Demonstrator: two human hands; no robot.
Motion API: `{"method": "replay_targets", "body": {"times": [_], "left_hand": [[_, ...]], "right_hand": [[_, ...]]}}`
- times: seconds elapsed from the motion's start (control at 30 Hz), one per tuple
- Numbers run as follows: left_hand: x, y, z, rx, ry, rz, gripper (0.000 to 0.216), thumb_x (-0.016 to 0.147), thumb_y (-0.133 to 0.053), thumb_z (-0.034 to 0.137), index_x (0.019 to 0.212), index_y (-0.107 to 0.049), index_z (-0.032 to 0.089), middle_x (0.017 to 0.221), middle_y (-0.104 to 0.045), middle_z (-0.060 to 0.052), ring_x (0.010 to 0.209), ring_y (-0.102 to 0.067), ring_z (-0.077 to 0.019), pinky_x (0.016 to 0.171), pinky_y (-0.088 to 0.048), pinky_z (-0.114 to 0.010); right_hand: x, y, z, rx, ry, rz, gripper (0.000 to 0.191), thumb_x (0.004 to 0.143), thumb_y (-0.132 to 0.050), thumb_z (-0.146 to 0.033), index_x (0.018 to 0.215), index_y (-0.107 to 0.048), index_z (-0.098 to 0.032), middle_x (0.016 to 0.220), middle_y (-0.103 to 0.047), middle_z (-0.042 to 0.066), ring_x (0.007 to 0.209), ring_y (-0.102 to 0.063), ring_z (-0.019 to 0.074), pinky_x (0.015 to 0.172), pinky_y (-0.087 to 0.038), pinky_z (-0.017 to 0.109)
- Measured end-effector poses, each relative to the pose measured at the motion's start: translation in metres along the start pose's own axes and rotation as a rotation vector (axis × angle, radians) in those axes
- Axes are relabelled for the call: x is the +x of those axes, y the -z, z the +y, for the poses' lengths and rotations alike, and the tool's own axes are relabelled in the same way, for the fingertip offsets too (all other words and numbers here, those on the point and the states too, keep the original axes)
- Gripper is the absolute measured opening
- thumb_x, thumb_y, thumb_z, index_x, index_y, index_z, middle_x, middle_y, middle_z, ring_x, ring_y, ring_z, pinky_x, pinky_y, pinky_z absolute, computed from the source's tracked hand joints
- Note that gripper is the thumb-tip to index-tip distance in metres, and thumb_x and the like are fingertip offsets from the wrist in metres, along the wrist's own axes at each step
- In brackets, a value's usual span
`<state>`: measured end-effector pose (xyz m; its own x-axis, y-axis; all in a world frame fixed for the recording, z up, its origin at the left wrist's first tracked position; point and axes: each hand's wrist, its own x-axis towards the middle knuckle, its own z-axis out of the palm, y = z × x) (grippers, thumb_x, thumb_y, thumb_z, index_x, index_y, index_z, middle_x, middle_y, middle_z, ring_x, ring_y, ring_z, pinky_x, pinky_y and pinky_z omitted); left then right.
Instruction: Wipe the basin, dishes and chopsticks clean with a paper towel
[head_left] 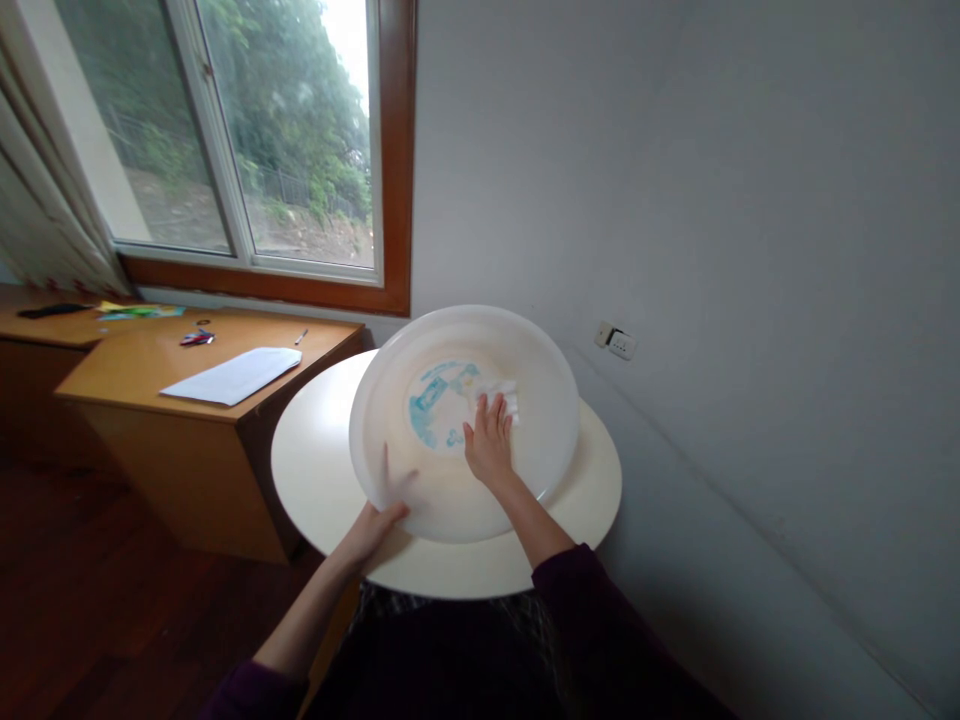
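A large, translucent white plastic basin (442, 500) is tilted toward me over a round white table. Its round bottom carries a worn blue printed pattern (431, 400). At the basin's lower left edge, my left hand (375, 525) grips the rim: the thumb lies on the near side, and the other fingers show faintly through the plastic from behind. Inside the basin, my right hand (491, 440) presses a folded white wipe (511, 398) against the surface, right of the blue print. Its fingers lie over the wipe and partly cover it.
The round white table (315, 470) stands against the grey wall. To the left is a wooden desk (225, 425) with a sheet of white paper (236, 376), a pen (301, 337) and small items. A window (292, 140) is above; a wall socket (621, 344) is at right.
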<state>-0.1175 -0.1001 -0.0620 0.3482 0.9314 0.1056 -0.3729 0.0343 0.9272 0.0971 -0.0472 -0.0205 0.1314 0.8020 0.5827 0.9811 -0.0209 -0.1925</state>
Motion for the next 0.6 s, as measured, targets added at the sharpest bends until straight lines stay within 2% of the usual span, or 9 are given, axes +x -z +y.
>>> {"method": "replay_targets", "body": {"times": [0.23,0.4,0.6], "left_hand": [[0.0,0.0,0.0,0.043,-0.001,0.003,0.074,0.069,-0.066,0.023,0.138,-0.038,0.024,0.131,-0.053,-0.01,0.119,-0.048,-0.0289,0.102,-0.035,-0.048],[0.0,-0.001,0.0,0.066,0.041,0.013,0.063,0.071,-0.062,0.022,0.132,-0.047,0.016,0.129,-0.055,-0.013,0.121,-0.047,-0.0284,0.104,-0.032,-0.046],[0.0,-0.003,0.0,0.068,0.029,0.047,0.064,0.068,-0.063,0.02,0.13,-0.049,0.017,0.128,-0.056,-0.012,0.12,-0.048,-0.028,0.105,-0.032,-0.045]], "right_hand": [[-0.007,-0.004,-0.006,0.032,0.129,-0.051,0.063,0.092,-0.035,-0.029,0.144,-0.008,-0.007,0.15,-0.004,0.023,0.139,-0.002,0.0316,0.107,-0.014,0.054],[-0.015,-0.002,-0.019,0.041,0.241,-0.088,0.06,0.091,-0.037,-0.03,0.144,-0.016,-0.008,0.15,-0.006,0.022,0.139,-0.001,0.0298,0.109,-0.013,0.053],[-0.022,0.002,-0.027,0.03,0.365,-0.114,0.061,0.09,-0.042,-0.027,0.143,-0.018,-0.009,0.15,-0.007,0.019,0.139,-0.005,0.0282,0.11,-0.014,0.051]]}}
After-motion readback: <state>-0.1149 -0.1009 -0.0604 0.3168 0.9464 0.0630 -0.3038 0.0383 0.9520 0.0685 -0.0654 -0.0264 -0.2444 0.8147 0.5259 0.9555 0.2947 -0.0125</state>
